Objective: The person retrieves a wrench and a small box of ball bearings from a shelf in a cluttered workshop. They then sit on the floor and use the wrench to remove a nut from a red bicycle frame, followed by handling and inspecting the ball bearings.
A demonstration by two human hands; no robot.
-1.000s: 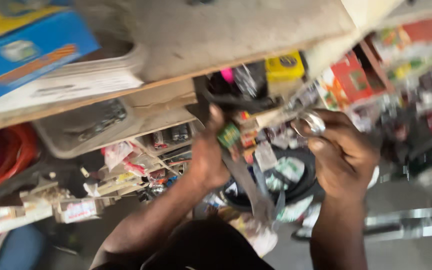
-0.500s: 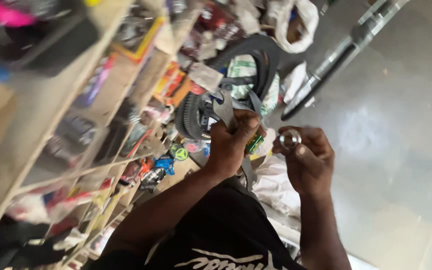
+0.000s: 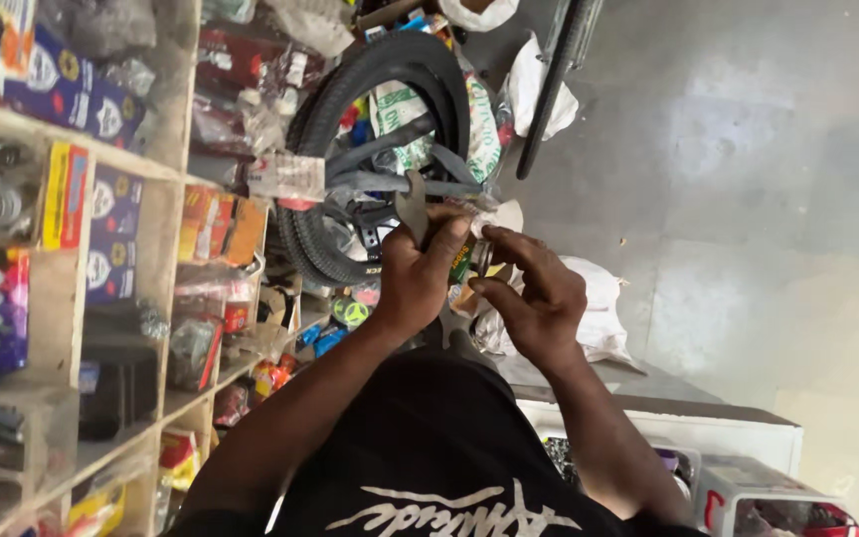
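Note:
My left hand (image 3: 412,283) is closed around a flat grey metal tool (image 3: 412,207) and a small green and yellow packet (image 3: 462,261), held up in front of my black shirt. My right hand (image 3: 541,296) is close beside it, thumb and fingers pinching at the packet's edge; what is between the fingertips is too small to tell. Just behind both hands a black bicycle tyre (image 3: 322,129) leans against the shelves, with grey straps (image 3: 390,182) across its middle.
Wooden shelves (image 3: 166,179) packed with small boxes and packets fill the left. White plastic bags (image 3: 599,308) lie on the grey concrete floor (image 3: 768,199) at the right. A white box (image 3: 708,433) and bins of parts stand at the lower right.
The view has swung round, so shelves now run down the left. Both hands have come closer together; the shiny metal ring seen earlier in my right hand is no longer visible.

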